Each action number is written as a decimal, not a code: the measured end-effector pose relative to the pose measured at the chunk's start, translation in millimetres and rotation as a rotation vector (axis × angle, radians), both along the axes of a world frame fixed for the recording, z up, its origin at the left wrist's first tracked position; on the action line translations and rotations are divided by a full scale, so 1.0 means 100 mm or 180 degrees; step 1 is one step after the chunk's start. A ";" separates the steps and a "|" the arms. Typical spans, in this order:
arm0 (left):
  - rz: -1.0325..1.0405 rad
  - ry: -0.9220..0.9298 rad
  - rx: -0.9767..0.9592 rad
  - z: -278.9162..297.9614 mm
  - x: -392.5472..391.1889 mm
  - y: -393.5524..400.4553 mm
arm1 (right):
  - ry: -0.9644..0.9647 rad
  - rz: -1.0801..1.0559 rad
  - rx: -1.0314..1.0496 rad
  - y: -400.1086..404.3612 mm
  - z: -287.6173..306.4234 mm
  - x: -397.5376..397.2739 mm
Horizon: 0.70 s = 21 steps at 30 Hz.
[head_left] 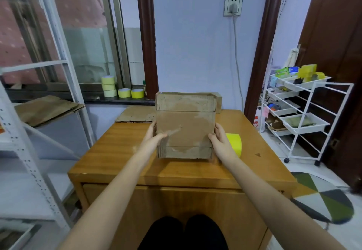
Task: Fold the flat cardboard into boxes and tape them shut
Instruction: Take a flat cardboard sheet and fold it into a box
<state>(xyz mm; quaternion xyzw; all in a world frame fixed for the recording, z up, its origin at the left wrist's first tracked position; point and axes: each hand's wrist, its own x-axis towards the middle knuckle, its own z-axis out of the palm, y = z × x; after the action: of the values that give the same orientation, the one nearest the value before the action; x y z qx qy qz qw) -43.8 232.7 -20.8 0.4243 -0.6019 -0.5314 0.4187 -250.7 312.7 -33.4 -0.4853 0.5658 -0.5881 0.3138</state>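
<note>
A worn brown cardboard piece (186, 126) stands upright over the middle of the wooden table (121, 151), flaps at its top and bottom. My left hand (153, 137) grips its left edge, thumb across the front. My right hand (220, 139) grips the right edge the same way. A yellow tape roll (235, 143) lies on the table just right of my right hand, partly hidden by it. More flat cardboard (137, 114) lies at the table's far left, and a folded box (218, 101) peeks out behind the held piece.
Several tape rolls (123, 90) sit on the window sill. Flat cardboard (47, 108) is stacked on the white shelf at left. A white wheeled trolley (305, 112) with trays stands at right. A patterned mat (321, 196) lies on the floor by the table's right corner.
</note>
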 end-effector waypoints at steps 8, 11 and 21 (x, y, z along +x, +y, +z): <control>0.0036 0.0232 0.0105 -0.40 0.02 0.10 | -0.0195 0.0003 0.0026 0.15 -0.30 0.11; -0.0047 0.0140 0.0062 -0.43 0.02 0.10 | -0.0211 -0.0053 -0.0008 0.13 -0.36 0.10; 0.0297 0.0383 -0.0234 -0.02 0.19 0.01 | -0.0226 -0.0443 -0.0361 0.06 0.09 0.06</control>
<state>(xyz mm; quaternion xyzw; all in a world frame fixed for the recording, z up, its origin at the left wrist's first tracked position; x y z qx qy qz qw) -24.6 234.1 -22.4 0.4035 -0.5743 -0.5134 0.4938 -244.3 318.4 -24.2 -0.4407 0.5524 -0.6564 0.2641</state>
